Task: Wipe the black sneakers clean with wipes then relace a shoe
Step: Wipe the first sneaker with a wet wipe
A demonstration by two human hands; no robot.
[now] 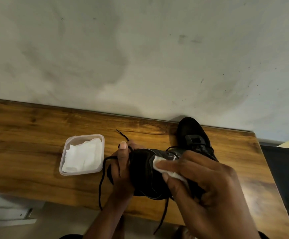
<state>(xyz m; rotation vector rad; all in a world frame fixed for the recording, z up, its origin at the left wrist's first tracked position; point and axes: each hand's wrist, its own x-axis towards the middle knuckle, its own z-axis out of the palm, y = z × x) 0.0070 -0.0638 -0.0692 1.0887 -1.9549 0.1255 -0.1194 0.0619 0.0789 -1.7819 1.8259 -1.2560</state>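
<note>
The left hand [123, 163] grips one end of a black sneaker [143, 171], held just right of the tub [63, 157] on the table [28, 121]. The right hand [209, 183] pinches a white wipe [159, 163] against that sneaker's side. The second sneaker [192, 133] stands farther right of the tub, by the wall. A loose lace [101, 183] hangs beside the tub.

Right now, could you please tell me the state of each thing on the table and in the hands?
held sneaker: gripped by the left hand.
wipe: pinched in the right hand, pressed on the held sneaker.
lace: loose, hanging past the table edge.
second sneaker: resting on the table by the wall, untouched.
container: open, on the table, holding spare wipes.
</note>
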